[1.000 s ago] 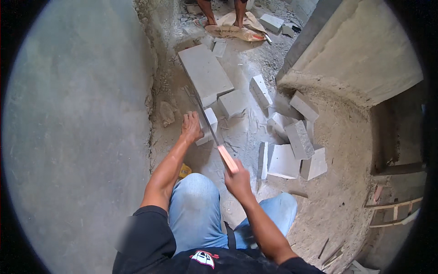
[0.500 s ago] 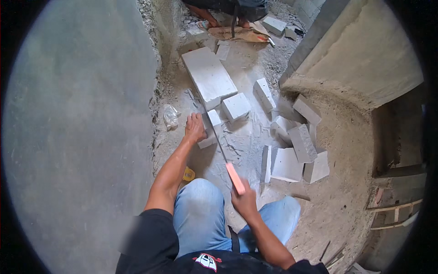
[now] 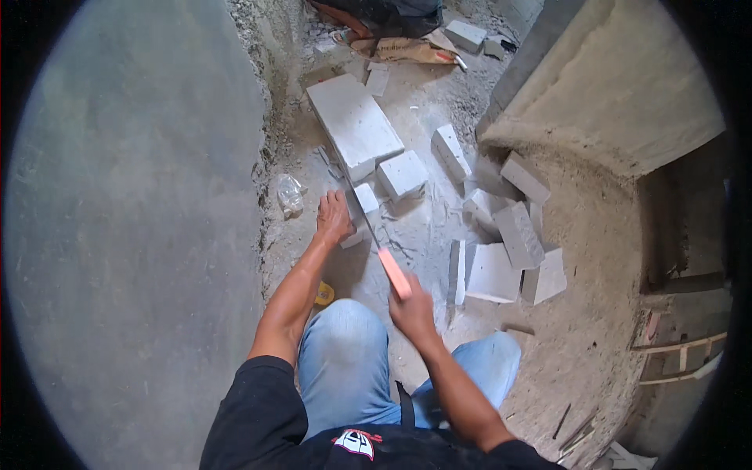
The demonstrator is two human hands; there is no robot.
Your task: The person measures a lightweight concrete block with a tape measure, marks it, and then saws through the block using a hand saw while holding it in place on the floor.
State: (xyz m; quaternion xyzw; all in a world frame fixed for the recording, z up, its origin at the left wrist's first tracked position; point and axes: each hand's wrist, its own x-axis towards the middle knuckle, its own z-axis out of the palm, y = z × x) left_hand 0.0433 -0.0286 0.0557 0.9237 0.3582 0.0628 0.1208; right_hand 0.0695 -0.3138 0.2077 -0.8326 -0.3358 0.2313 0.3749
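A small pale grey block piece (image 3: 362,210) lies on the dusty concrete floor (image 3: 423,235) just ahead of the knees, and the left hand (image 3: 334,219) rests on it with fingers spread flat. The right hand (image 3: 413,309) is clenched around the orange handle of a thin-bladed saw (image 3: 384,258), its blade reaching to the block. A large grey slab (image 3: 354,125) lies farther off; cut pieces are scattered right. A crumpled clear plastic bag (image 3: 289,194) sits left, a flat tan paper sack (image 3: 413,52) far.
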